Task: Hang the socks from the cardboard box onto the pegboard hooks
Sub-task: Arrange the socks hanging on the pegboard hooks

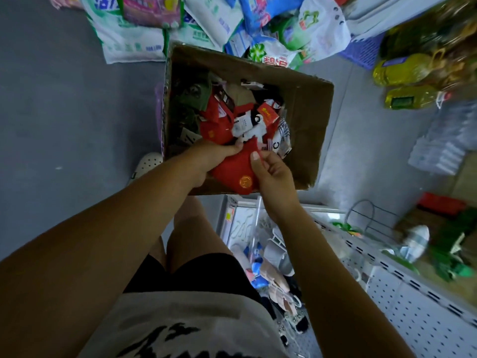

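An open cardboard box (307, 112) stands on the grey floor in front of me, filled with several packaged socks in red, white, green and black. Over its near edge both hands hold one red sock (236, 171) with a gold round mark. My left hand (214, 157) grips its left side, fingers curled over the top. My right hand (271, 171) pinches its right edge with the thumb on top. The white pegboard (423, 306) runs along the lower right, with socks hanging low on it (273, 277).
Bags of detergent (134, 34) and packets lie heaped beyond the box. Yellow oil bottles (405, 71) and a purple basket (364, 51) sit at the upper right. A shelf edge with green items (451, 257) stands to the right. My white shoe (147, 164) is left of the box.
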